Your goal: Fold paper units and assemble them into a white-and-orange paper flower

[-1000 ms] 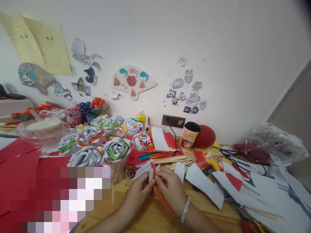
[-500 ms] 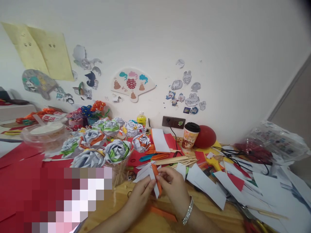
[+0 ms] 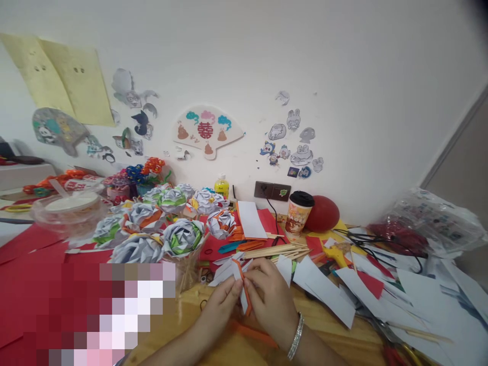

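My left hand [image 3: 221, 307] and my right hand [image 3: 269, 300] meet over the wooden table [image 3: 213, 351], both pinched on one folded strip of orange-and-white paper [image 3: 242, 284] held upright between them. The right wrist wears a silver bracelet [image 3: 295, 336]. Another orange strip [image 3: 255, 334] lies flat on the table just below my hands. A fan of white paper pieces [image 3: 223, 269] lies right behind the held strip.
Paper roses [image 3: 183, 236] cluster at the left centre, by red sheets [image 3: 34, 244] and a clear bowl [image 3: 68, 211]. Wooden sticks [image 3: 278, 250], a lidded cup [image 3: 298, 213], a red balloon [image 3: 322, 213], white paper pieces [image 3: 324, 290], scissors [image 3: 392, 345] and plastic bags [image 3: 434, 218] fill the right.
The strip was flat between my hands, then lifted upright and folded tighter. A second orange strip now lies free on the table below. My hands moved slightly nearer.
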`<move>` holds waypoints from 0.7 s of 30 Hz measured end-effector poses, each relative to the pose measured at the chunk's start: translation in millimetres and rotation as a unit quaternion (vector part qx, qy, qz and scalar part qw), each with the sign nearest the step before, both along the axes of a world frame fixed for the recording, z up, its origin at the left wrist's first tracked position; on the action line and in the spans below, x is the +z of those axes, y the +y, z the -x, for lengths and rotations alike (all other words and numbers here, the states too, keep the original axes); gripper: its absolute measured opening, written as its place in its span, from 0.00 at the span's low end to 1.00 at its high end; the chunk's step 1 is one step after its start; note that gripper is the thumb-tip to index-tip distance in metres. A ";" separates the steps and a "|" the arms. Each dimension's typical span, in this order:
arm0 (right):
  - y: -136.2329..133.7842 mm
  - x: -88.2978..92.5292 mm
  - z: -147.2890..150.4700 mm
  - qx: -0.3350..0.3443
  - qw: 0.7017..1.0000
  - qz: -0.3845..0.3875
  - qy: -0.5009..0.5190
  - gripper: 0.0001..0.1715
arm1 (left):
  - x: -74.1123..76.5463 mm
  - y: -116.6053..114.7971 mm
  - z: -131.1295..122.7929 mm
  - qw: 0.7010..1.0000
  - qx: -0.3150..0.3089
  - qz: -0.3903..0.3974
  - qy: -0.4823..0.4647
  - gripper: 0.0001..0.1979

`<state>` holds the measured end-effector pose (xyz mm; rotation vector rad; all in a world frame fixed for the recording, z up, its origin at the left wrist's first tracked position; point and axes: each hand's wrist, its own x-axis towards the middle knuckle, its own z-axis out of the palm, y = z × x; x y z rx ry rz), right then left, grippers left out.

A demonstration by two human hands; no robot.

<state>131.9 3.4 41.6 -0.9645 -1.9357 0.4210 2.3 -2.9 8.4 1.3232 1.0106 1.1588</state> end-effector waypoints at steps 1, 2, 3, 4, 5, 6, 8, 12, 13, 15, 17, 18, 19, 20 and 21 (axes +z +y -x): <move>1.3 -0.2 -0.6 0.008 1.000 0.008 0.008 0.11 | 1.3 -0.5 -0.8 1.000 -0.012 0.000 -0.005 0.22; 3.4 -0.5 -1.6 0.019 0.999 0.025 0.021 0.11 | 2.5 -1.0 -1.6 0.999 -0.032 -0.001 -0.008 0.23; 6.1 -0.9 -2.9 0.033 0.998 0.047 0.039 0.11 | 3.3 -1.5 -2.4 0.998 -0.055 -0.001 -0.012 0.23; 9.2 -1.3 -4.4 0.050 0.995 0.069 0.058 0.11 | 3.6 -2.0 -3.1 0.997 -0.077 0.002 -0.019 0.23; 12.2 -1.9 -5.9 0.068 0.991 0.091 0.077 0.11 | 3.7 -2.7 -3.8 0.995 -0.099 0.009 -0.029 0.22; 15.0 -2.6 -7.3 0.088 0.985 0.112 0.096 0.10 | 3.6 -3.4 -4.4 0.992 -0.118 0.020 -0.046 0.22; 19.0 -4.3 -8.7 0.121 0.972 0.157 0.128 0.10 | 3.5 -5.0 -5.8 0.983 -0.150 0.053 -0.088 0.21; 21.7 -7.1 -8.5 0.144 0.957 0.201 0.154 0.12 | 3.2 -5.5 -8.2 0.966 -0.163 0.107 -0.167 0.19; 22.3 -7.2 -9.0 0.137 0.962 0.188 0.144 0.12 | 2.2 -4.0 -7.9 0.967 -0.149 0.105 -0.179 0.19; 24.5 -7.3 -11.8 0.102 0.982 0.134 0.082 0.10 | -0.8 1.3 -5.3 0.972 -0.104 0.091 -0.188 0.20; 28.1 -8.2 -16.4 0.057 0.994 0.080 -0.047 0.08 | -4.2 8.4 0.2 0.980 -0.049 0.077 -0.175 0.22; 30.2 -9.5 -18.6 0.037 0.989 0.065 -0.127 0.08 | -5.5 12.0 3.5 0.984 -0.017 0.073 -0.164 0.22; 32.2 -11.4 -20.4 0.021 0.977 0.061 -0.205 0.07 | -6.3 15.2 6.8 0.985 0.019 0.066 -0.159 0.21; 34.1 -13.7 -21.4 0.007 0.960 0.061 -0.273 0.07 | -6.8 17.9 9.9 0.985 0.044 0.056 -0.157 0.21; 35.7 -16.3 -21.6 -0.004 0.944 0.062 -0.325 0.06 | -7.0 19.8 12.3 0.985 0.058 0.048 -0.154 0.21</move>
